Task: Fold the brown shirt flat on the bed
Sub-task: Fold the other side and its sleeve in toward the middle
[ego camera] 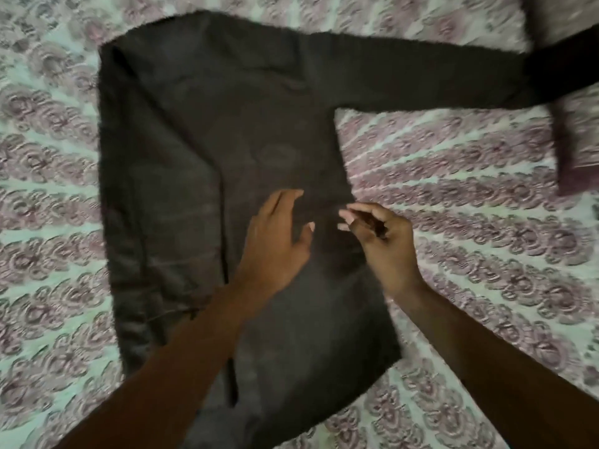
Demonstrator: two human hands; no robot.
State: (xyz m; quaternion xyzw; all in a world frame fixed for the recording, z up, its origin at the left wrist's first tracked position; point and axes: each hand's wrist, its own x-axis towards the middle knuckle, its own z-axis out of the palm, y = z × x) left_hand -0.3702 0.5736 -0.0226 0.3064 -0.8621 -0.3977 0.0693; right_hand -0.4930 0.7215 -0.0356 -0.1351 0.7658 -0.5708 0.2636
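Observation:
The brown shirt (207, 131) lies spread on the bed, hem toward me and collar end at the top. Its left side and sleeve are folded in over the body, making a long vertical edge. The right sleeve (421, 76) stretches straight out to the right, its cuff reaching a pillow. My left hand (277, 241) is over the middle of the shirt with fingers spread and straight, palm down on or just above the cloth. My right hand (382, 241) hovers at the shirt's right edge with fingers loosely curled and nothing visibly in them. The picture is blurred.
The bed is covered with a pale green sheet (470, 205) patterned in mauve rings. A dark purple pillow (580, 131) lies at the right edge, partly under the sleeve's cuff.

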